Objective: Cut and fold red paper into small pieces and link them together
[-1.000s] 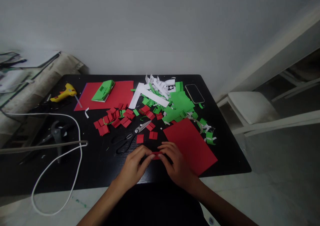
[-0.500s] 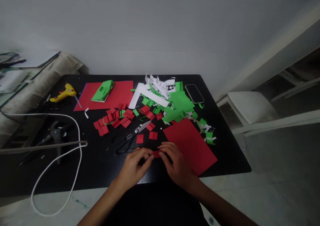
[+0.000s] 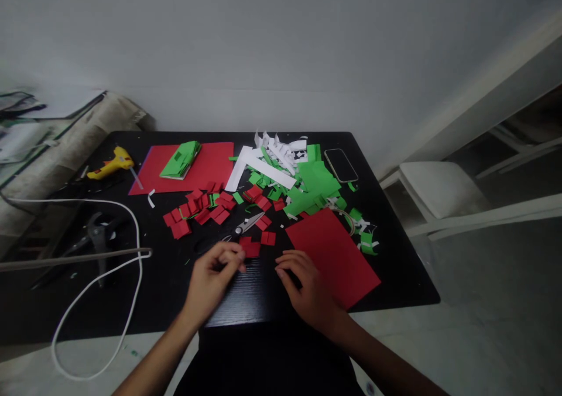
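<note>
My left hand (image 3: 215,276) is closed, thumb and fingertips at the left end of a small folded red paper piece (image 3: 252,249). That piece lies low over the black table, up against a red paper square behind it. Under and beside my left fingers are the scissors (image 3: 249,223), their black handles partly hidden. My right hand (image 3: 305,282) rests near the table's front edge, loosely curled, thumb and fingers apart with nothing between them. To its right lies a large red paper sheet (image 3: 336,255). Several folded red pieces (image 3: 204,206) are heaped beyond the scissors.
Green paper (image 3: 318,178) and white scraps (image 3: 287,150) are piled at the back, beside a phone (image 3: 341,165). At left are a yellow glue gun (image 3: 115,163), pliers (image 3: 99,235) and a looped white cable (image 3: 139,273). A folded green bundle (image 3: 181,159) sits on red sheets.
My left hand has moved left and away from me, taking the red paper piece beside the red square. My right hand has let go of that piece and stayed nearly in place.
</note>
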{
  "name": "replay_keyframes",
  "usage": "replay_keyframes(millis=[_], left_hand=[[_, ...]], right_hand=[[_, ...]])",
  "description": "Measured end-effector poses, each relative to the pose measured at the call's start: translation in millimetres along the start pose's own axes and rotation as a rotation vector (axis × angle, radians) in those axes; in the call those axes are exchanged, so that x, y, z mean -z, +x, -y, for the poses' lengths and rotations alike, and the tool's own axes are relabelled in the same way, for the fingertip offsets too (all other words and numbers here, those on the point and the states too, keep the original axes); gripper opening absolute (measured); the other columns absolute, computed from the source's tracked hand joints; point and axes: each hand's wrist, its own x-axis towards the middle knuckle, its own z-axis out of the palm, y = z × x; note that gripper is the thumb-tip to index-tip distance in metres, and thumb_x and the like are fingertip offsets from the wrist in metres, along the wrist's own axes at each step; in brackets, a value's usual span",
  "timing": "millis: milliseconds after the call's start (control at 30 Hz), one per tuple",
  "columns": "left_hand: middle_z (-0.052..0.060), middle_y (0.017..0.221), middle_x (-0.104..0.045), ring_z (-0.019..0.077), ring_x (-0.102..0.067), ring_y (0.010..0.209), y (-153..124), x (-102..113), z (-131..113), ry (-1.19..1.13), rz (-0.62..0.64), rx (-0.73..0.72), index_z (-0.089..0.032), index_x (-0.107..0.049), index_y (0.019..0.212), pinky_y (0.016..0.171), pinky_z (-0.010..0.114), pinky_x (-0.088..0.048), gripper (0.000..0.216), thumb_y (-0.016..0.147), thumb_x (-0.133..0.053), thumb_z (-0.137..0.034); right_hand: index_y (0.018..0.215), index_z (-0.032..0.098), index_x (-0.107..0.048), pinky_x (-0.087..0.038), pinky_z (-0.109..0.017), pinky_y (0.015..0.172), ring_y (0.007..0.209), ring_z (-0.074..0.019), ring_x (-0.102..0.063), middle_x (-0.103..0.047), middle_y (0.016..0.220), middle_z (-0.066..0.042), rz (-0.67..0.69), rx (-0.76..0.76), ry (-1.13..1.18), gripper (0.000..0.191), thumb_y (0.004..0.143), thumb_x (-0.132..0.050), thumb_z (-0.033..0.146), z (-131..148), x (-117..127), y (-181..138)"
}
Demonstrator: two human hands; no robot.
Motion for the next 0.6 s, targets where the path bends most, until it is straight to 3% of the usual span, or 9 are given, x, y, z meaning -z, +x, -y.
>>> replay_keyframes(millis=[67,133,200,267,367,600], left_hand=[[-0.001,0.067,-0.072,0.0154,-0.069,0.065,12.8,16.5,-5.1,0.055,-0.145,-0.014,-0.019,-0.070,0.093,0.071,0.027,-0.056,0.022,0.088,-0.071,-0.040],[0.003,0.090,-0.077,0.0179,-0.074,0.083,24.5,30.7,-8.4,0.133,-0.340,-0.063,-0.020,-0.071,0.102,0.084,0.031,-0.058,0.026,0.086,-0.073,-0.040],[0.004,0.104,-0.078,0.0202,-0.074,0.099,31.8,39.1,-8.4,0.204,-0.415,-0.098,-0.023,-0.068,0.121,0.098,0.036,-0.055,0.039,0.086,-0.075,-0.039],[0.004,0.108,-0.078,0.0210,-0.075,0.103,33.5,41.5,-4.7,0.204,-0.393,-0.076,-0.027,-0.058,0.137,0.100,0.038,-0.055,0.055,0.086,-0.075,-0.039],[0.004,0.103,-0.079,0.0218,-0.076,0.097,28.8,39.7,4.0,0.205,-0.337,-0.002,-0.027,-0.053,0.141,0.093,0.038,-0.058,0.059,0.087,-0.074,-0.042],[0.003,0.099,-0.077,0.0217,-0.073,0.091,17.1,35.0,13.0,0.447,-0.188,-0.095,-0.023,-0.070,0.105,0.081,0.032,-0.057,0.028,0.094,-0.063,-0.047]], right_hand=[[0.098,0.022,-0.068,-0.055,-0.049,0.101,0.113,-0.0259,-0.066,-0.074,0.105,-0.008,-0.003,0.008,0.003,0.016,0.096,-0.059,0.010,0.1,0.0,0.0],[0.098,0.022,-0.069,-0.056,-0.049,0.100,0.112,-0.0258,-0.066,-0.074,0.105,-0.009,-0.008,0.014,0.005,0.016,0.096,-0.059,0.009,0.4,-0.1,0.1],[0.097,0.022,-0.069,-0.056,-0.048,0.100,0.112,-0.0254,-0.066,-0.075,0.104,-0.008,-0.014,0.021,0.005,0.016,0.096,-0.060,0.010,0.6,-0.3,0.1],[0.097,0.022,-0.069,-0.056,-0.048,0.099,0.111,-0.0252,-0.066,-0.075,0.104,-0.008,-0.020,0.024,0.005,0.016,0.096,-0.060,0.010,0.4,-0.6,0.0],[0.098,0.023,-0.070,-0.056,-0.048,0.099,0.111,-0.0253,-0.066,-0.075,0.105,-0.008,-0.015,0.021,0.007,0.016,0.095,-0.060,0.009,-0.7,-1.3,-0.3],[0.096,0.023,-0.070,-0.057,-0.049,0.099,0.110,-0.0258,-0.067,-0.075,0.104,-0.008,-0.012,0.030,0.002,0.017,0.095,-0.060,0.010,-0.8,-1.3,-0.1]])
